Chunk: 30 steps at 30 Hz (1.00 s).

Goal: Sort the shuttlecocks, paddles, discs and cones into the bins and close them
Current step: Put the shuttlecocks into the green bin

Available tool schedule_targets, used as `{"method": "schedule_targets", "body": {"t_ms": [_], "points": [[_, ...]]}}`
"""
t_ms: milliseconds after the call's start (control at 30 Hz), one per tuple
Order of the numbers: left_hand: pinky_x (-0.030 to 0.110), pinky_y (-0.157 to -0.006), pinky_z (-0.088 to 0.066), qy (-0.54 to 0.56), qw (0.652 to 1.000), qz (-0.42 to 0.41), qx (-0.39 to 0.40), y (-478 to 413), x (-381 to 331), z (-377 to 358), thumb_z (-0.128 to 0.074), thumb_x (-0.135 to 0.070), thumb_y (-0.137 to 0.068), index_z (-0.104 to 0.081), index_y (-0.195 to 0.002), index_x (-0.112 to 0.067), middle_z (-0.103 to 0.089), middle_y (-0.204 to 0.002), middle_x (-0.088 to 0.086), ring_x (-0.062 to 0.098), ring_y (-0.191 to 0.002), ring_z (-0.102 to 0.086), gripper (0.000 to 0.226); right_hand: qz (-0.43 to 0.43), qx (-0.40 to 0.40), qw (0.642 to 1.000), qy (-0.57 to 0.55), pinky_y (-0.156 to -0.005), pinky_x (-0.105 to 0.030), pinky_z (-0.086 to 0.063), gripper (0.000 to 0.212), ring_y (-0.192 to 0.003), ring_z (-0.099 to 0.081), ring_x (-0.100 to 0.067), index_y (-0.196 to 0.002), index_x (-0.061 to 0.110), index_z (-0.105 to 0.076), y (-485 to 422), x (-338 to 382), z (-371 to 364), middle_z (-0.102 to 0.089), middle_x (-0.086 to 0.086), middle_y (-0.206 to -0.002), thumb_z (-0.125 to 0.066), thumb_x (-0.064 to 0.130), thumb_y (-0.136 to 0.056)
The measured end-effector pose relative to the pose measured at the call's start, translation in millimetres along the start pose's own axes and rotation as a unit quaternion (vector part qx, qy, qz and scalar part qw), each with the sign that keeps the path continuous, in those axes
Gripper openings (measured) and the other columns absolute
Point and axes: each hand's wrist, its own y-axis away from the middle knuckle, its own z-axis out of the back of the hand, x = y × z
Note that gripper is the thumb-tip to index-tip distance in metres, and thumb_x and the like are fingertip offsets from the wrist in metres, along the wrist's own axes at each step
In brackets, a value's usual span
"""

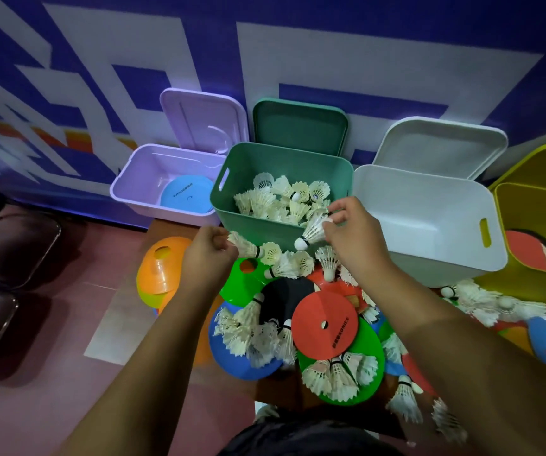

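four bins stand in a row against the wall, lids tipped back: the lilac bin [127,192] at ten o'clock from the heap, the green bin [252,222] at twelve, the white bin [429,251] at two, and the yellow bin [528,205] out at three. the green one holds a mound of white shuttlecocks [281,202]. a blue disc [186,195] lies flat in the lilac one, and a red paddle [528,250] sits in the yellow one (only part of it shows).

the right hand [354,238] hovers at the green bin's near rim, thumb and fingertips pinching the feather skirt of a shuttlecock [312,230] – its cork tip hangs toward seven o'clock, just outside the front wall. the left hand [207,255], at nine o'clock of the right, is curled round the feathers of a second shuttlecock [245,246], whose cork points to three o'clock in front of the same wall.

under the hands lies the heap. an orange cone [163,271] sits at nine o'clock and a green cone [248,278] just below the left hand. a black paddle [285,297] is in the middle, with a red disc [324,324] touching it at four o'clock and lying on a green disc [363,343]. loose shuttlecocks [248,330] are scattered over and between them.
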Motion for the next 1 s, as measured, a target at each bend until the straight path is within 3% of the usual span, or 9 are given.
{"method": "schedule_targets", "body": {"t_ms": [67, 200, 267, 333, 400, 500, 600, 733, 1000], "points": [[0.037, -0.064, -0.052, 0.01, 1.0, -0.017, -0.007, -6, -13, 2, -0.07, -0.015, -0.091, -0.065, -0.115, -0.019, -0.068, -0.087, -0.005, 0.019, -0.074, -0.065, 0.025, -0.007, -0.03, 0.999, -0.029, -0.07, -0.023, -0.049, 0.026, -0.086, -0.067, -0.009, -0.118, 0.028, -0.063, -9, 7, 5, -0.068, 0.01, -0.094, -0.067, 0.015, -0.096], [0.028, -0.063, -0.052, 0.022, 0.998, -0.05, -0.021, -17, -34, 5, -0.067, -0.015, -0.095, -0.065, -0.113, -0.021, -0.069, -0.089, -0.006, 0.013, -0.073, -0.064, 0.019, 0.002, -0.09, 0.993, -0.078, -0.08, -0.022, -0.053, 0.016, -0.089, -0.067, -0.004, -0.108, 0.027, -0.071, -28, 19, 16, -0.07, 0.012, -0.095, -0.068, 0.017, -0.096], [0.023, -0.062, -0.052, 0.027, 0.998, -0.059, -0.023, -24, -40, 5, -0.068, -0.016, -0.095, -0.065, -0.112, -0.022, -0.07, -0.091, -0.005, 0.014, -0.076, -0.065, 0.019, 0.022, -0.114, 0.989, -0.088, -0.079, -0.011, -0.05, 0.012, -0.089, -0.066, 0.003, -0.103, 0.028, -0.072, -36, 24, 20, -0.072, 0.016, -0.098, -0.069, 0.018, -0.097], [0.031, -0.07, -0.056, 0.035, 0.997, -0.069, -0.023, -30, -44, 5, -0.068, -0.015, -0.094, -0.065, -0.112, -0.023, -0.07, -0.091, -0.005, 0.017, -0.08, -0.067, 0.02, 0.018, -0.13, 0.985, -0.109, -0.074, -0.003, -0.046, 0.013, -0.088, -0.066, 0.008, -0.099, 0.031, -0.072, -42, 29, 20, -0.073, 0.017, -0.099, -0.07, 0.018, -0.098], [0.037, -0.075, -0.056, 0.03, 0.996, -0.073, -0.03, -37, -47, 6, -0.068, -0.017, -0.094, -0.065, -0.111, -0.025, -0.07, -0.09, -0.006, 0.017, -0.084, -0.068, 0.02, 0.011, -0.136, 0.984, -0.116, -0.075, -0.006, -0.049, 0.014, -0.089, -0.067, 0.006, -0.1, 0.032, -0.072, -46, 32, 18, -0.074, 0.016, -0.101, -0.07, 0.018, -0.098], [0.036, -0.077, -0.055, 0.021, 0.995, -0.082, -0.051, -48, -52, 11, -0.068, -0.02, -0.092, -0.065, -0.11, -0.028, -0.07, -0.091, -0.009, 0.014, -0.083, -0.066, 0.02, -0.003, -0.014, 1.0, 0.003, -0.076, -0.024, -0.051, 0.03, -0.098, -0.068, -0.009, -0.126, 0.031, -0.069, -55, 27, 9, -0.068, 0.011, -0.126, -0.065, 0.017, -0.1], [0.035, -0.075, -0.056, -0.005, 0.994, -0.092, -0.054, -61, -58, 15, -0.068, -0.02, -0.092, -0.064, -0.111, -0.029, -0.071, -0.092, -0.012, 0.009, -0.079, -0.065, 0.022, -0.067, 0.153, 0.978, 0.127, -0.072, -0.032, -0.056, 0.053, -0.093, -0.069, -0.021, -0.151, 0.033, -0.053, -57, 16, -2, -0.059, -0.001, -0.138, -0.058, 0.017, -0.101], [0.032, -0.074, -0.051, -0.034, 0.991, -0.113, -0.056, -78, -65, 17, -0.067, -0.016, -0.092, -0.064, -0.115, -0.024, -0.071, -0.094, -0.015, 0.004, -0.082, -0.062, 0.024, -0.063, 0.14, 0.977, 0.146, -0.1, -0.031, -0.05, 0.038, -0.127, -0.061, -0.025, -0.135, 0.028, -0.07, -55, 9, -6, -0.063, -0.001, -0.147, -0.054, 0.018, -0.102], [0.039, -0.084, -0.055, -0.144, 0.985, -0.095, 0.003, -101, -51, 4, -0.062, -0.007, -0.089, -0.06, -0.127, -0.017, -0.071, -0.116, -0.001, 0.027, -0.102, -0.065, 0.039, -0.04, 0.114, 0.981, 0.154, -0.092, -0.034, -0.054, 0.028, -0.107, -0.066, -0.022, -0.111, 0.019, -0.077, -53, 13, -6, -0.074, 0.0, -0.117, -0.05, 0.019, -0.103]]}}
